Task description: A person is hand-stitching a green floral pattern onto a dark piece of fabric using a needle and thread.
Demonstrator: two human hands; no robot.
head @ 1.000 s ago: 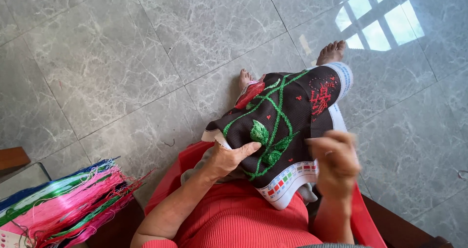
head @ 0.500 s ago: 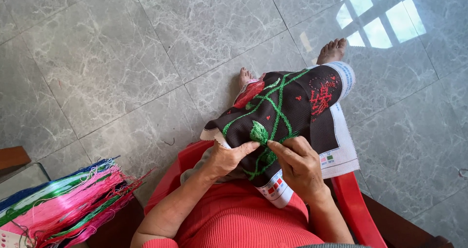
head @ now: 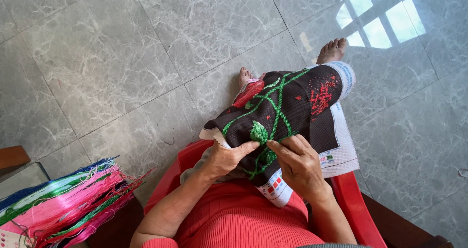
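On the lap, dark embroidered cloth (head: 287,106), both hands pinching, colour-key squares (head: 274,187) on its hem

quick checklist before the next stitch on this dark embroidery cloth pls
1. Cloth spread over the lap: ok.
2. Left hand gripping the cloth's near edge: ok.
3. Right hand fingertips on the green stitching: ok.
4. Needle held in the right grip: cannot tell, too small to see.
5. Thread bundle close by on the left: ok.
6. Cloth's far end clear of the floor: cannot tell.
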